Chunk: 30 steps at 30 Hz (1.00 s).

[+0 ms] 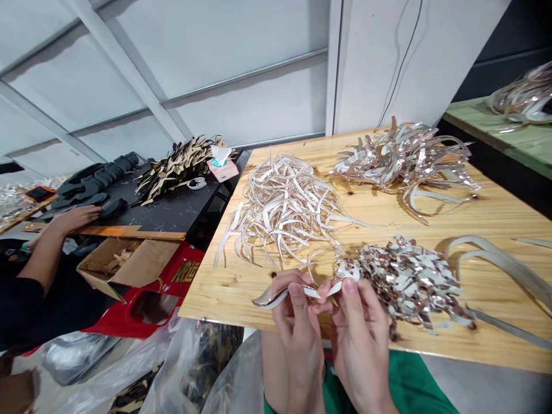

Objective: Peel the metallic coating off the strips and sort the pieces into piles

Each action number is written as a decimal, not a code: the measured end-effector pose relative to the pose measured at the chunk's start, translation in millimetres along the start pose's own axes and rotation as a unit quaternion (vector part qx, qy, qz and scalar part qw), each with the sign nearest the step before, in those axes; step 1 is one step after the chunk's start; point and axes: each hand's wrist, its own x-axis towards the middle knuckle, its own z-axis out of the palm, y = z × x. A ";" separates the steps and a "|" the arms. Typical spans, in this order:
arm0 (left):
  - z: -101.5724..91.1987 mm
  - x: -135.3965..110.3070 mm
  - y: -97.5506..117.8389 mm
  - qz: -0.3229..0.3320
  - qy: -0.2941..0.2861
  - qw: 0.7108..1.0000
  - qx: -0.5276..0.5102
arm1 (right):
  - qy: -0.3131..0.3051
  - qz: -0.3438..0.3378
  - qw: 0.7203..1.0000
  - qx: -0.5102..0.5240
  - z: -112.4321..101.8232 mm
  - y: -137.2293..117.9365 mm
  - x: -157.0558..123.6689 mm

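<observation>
Near the front edge of the wooden table, both hands pinch one narrow strap [311, 292] with a white side and a shiny rose-gold side. My left hand [296, 322] grips it close to its wider, pointed end, which sticks out to the left. At the other side, my right hand [361, 330] pinches the strap between thumb and fingers, and its far end is hidden there. Just beyond the hands lies a tangled pile of long thin strips [288, 201]. A heap of short, twisted rose-gold and white pieces [409, 276] sits right of my right hand.
Another bundle of shiny straps [401, 158] lies at the back of the wooden table [233, 290]. Long flat strips [495, 259] rest at the right. On the left, a person's hand [80, 217] touches dark soles on a black table [166, 215], above a cardboard box [129, 261].
</observation>
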 end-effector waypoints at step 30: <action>36.2 160.3 24.7 -0.005 -0.143 0.984 0.109 | -0.020 -0.273 0.748 -0.605 -96.1 -129.4 30.7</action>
